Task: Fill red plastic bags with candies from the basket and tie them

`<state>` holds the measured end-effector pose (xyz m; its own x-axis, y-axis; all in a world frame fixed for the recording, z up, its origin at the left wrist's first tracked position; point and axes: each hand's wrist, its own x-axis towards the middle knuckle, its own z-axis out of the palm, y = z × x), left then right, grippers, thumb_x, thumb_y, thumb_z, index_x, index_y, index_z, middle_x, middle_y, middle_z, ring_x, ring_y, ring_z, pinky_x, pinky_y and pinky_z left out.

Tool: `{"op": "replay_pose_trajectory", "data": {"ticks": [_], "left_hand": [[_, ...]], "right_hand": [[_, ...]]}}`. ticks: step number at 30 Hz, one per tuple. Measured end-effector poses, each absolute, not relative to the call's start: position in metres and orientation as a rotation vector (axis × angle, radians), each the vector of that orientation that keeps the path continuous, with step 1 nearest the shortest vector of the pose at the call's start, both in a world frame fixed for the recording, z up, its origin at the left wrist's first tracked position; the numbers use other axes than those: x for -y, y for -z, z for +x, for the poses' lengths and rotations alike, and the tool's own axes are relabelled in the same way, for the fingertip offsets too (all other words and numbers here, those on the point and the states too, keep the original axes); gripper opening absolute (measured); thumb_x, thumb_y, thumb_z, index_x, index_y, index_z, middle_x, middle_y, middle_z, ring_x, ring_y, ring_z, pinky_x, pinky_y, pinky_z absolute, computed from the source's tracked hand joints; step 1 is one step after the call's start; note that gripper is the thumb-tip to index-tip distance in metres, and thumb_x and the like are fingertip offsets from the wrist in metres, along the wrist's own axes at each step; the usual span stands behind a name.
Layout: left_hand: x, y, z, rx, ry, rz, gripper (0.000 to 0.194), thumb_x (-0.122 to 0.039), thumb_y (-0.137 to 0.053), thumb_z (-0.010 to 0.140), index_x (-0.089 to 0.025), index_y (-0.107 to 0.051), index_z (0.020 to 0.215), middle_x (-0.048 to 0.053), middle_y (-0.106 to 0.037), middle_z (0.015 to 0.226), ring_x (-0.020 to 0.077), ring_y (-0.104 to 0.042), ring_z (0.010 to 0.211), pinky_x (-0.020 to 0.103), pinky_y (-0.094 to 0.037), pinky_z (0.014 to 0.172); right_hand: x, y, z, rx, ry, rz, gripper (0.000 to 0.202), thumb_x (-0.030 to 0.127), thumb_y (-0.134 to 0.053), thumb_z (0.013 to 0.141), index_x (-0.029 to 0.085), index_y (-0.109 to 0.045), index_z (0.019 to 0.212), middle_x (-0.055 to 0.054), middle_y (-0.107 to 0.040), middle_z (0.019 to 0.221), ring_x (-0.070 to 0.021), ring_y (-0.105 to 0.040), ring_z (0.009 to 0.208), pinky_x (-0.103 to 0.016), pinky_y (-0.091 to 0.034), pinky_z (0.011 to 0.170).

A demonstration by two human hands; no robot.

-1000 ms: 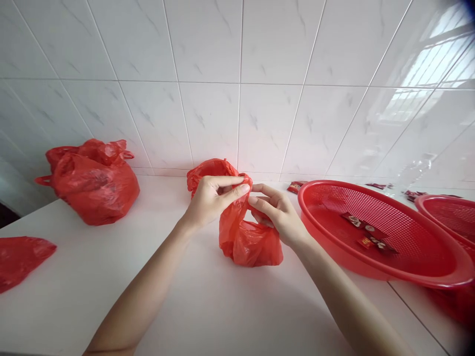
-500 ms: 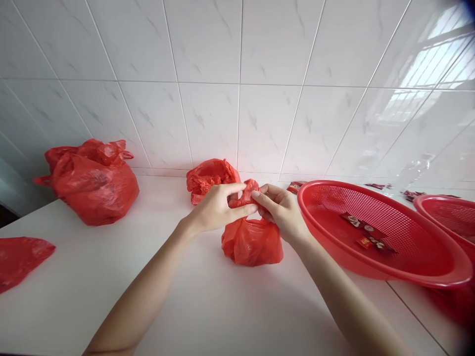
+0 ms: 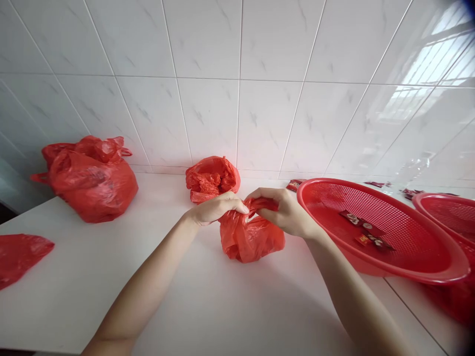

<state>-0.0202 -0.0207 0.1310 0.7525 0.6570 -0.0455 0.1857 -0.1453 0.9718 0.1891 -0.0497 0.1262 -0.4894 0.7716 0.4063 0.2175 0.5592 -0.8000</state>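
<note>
A small red plastic bag rests on the white counter in front of me, its body rounded and its top gathered. My left hand pinches the left side of the bag's top between thumb and fingers. From the right, my right hand is closed on the other part of the top, fingers curled over the plastic. A small gap shows in the plastic between the two hands. What the bag holds is hidden. Just behind my left hand lies an open, crumpled red bag.
A large full red bag stands at the back left, and a flat red bag lies at the left edge. To the right, a red plastic basket contains several wrapped snacks. A second red basket sits beyond it. A tiled wall closes the back.
My hands have lowered and moved slightly apart, from twisting the raised top together to gripping either side of it. The bag's top now sits lower and wider.
</note>
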Motion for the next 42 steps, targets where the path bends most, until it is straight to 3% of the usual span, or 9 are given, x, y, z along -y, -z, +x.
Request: {"op": "replay_pose_trajectory", "data": {"ticks": [6, 11, 14, 20, 26, 31, 37, 42], "left_hand": [[0.012, -0.124, -0.019, -0.703, -0.708, 1.587, 0.026, -0.035, -0.068, 0.082, -0.016, -0.062, 0.064, -0.002, -0.056, 0.067, 0.0119, -0.052, 0.064, 0.025, -0.038, 0.062], [0.008, -0.119, -0.016, -0.728, -0.787, 1.604, 0.021, -0.038, -0.068, 0.083, -0.018, -0.071, 0.078, 0.003, -0.068, 0.083, 0.0181, -0.063, 0.085, 0.029, -0.046, 0.078], [0.005, -0.115, -0.016, -0.758, -0.767, 1.608, 0.026, -0.041, -0.064, 0.085, -0.017, -0.073, 0.078, 0.005, -0.07, 0.086, 0.0191, -0.064, 0.082, 0.031, -0.048, 0.077], [0.006, -0.111, -0.015, -0.74, -0.638, 1.526, 0.03, -0.04, -0.062, 0.087, -0.016, -0.074, 0.076, 0.007, -0.07, 0.08, 0.018, -0.064, 0.076, 0.028, -0.049, 0.069], [0.007, -0.114, -0.015, -0.704, -0.65, 1.497, 0.033, -0.043, -0.063, 0.088, -0.017, -0.073, 0.071, 0.004, -0.068, 0.073, 0.0148, -0.062, 0.069, 0.028, -0.049, 0.067], [0.003, -0.115, -0.017, -0.725, -0.794, 1.442, 0.029, -0.042, -0.068, 0.085, -0.016, -0.074, 0.074, 0.005, -0.069, 0.076, 0.0164, -0.064, 0.072, 0.029, -0.049, 0.068], [-0.006, -0.107, -0.02, -0.746, -0.849, 1.405, 0.025, -0.04, -0.075, 0.079, -0.016, -0.073, 0.076, 0.004, -0.067, 0.074, 0.0158, -0.063, 0.07, 0.029, -0.048, 0.069], [-0.021, -0.098, -0.027, -0.815, -0.962, 1.38, 0.022, -0.033, -0.081, 0.07, -0.017, -0.076, 0.084, 0.006, -0.072, 0.087, 0.0179, -0.065, 0.084, 0.033, -0.049, 0.083]], "right_hand": [[0.045, -0.125, 0.192, 1.894, -0.951, -0.878, 0.03, 0.002, -0.049, 0.076, 0.015, -0.07, 0.093, -0.006, -0.074, 0.092, -0.0182, -0.07, 0.086, -0.032, -0.056, 0.078], [0.045, -0.125, 0.196, 1.754, -1.201, -0.779, 0.037, 0.008, -0.057, 0.081, 0.019, -0.058, 0.116, -0.004, -0.075, 0.087, -0.0171, -0.07, 0.081, -0.032, -0.054, 0.074], [0.044, -0.123, 0.195, 1.702, -1.256, -0.683, 0.043, 0.011, -0.064, 0.081, 0.022, -0.055, 0.121, -0.003, -0.073, 0.092, -0.0167, -0.069, 0.081, -0.033, -0.054, 0.075], [0.042, -0.116, 0.189, 1.807, -0.913, -0.687, 0.034, 0.014, -0.068, 0.081, 0.023, -0.064, 0.114, -0.005, -0.065, 0.104, -0.0173, -0.065, 0.091, -0.035, -0.054, 0.084], [0.045, -0.111, 0.185, 1.974, -0.497, -0.669, 0.033, 0.012, -0.064, 0.085, 0.03, -0.071, 0.113, -0.006, -0.06, 0.122, -0.0211, -0.059, 0.114, -0.038, -0.05, 0.097], [0.046, -0.11, 0.183, 1.996, -0.557, -0.603, 0.023, 0.016, -0.058, 0.091, 0.028, -0.074, 0.103, -0.007, -0.058, 0.125, -0.0193, -0.063, 0.103, -0.038, -0.054, 0.089], [0.046, -0.113, 0.184, 2.003, -0.679, -0.589, 0.008, 0.026, -0.067, 0.089, 0.025, -0.074, 0.092, -0.008, -0.063, 0.117, -0.0219, -0.063, 0.107, -0.041, -0.052, 0.095], [0.046, -0.119, 0.187, 1.868, -0.693, -0.617, 0.014, 0.037, -0.065, 0.092, 0.025, -0.072, 0.089, -0.007, -0.068, 0.11, -0.0238, -0.063, 0.11, -0.043, -0.049, 0.098]]}}
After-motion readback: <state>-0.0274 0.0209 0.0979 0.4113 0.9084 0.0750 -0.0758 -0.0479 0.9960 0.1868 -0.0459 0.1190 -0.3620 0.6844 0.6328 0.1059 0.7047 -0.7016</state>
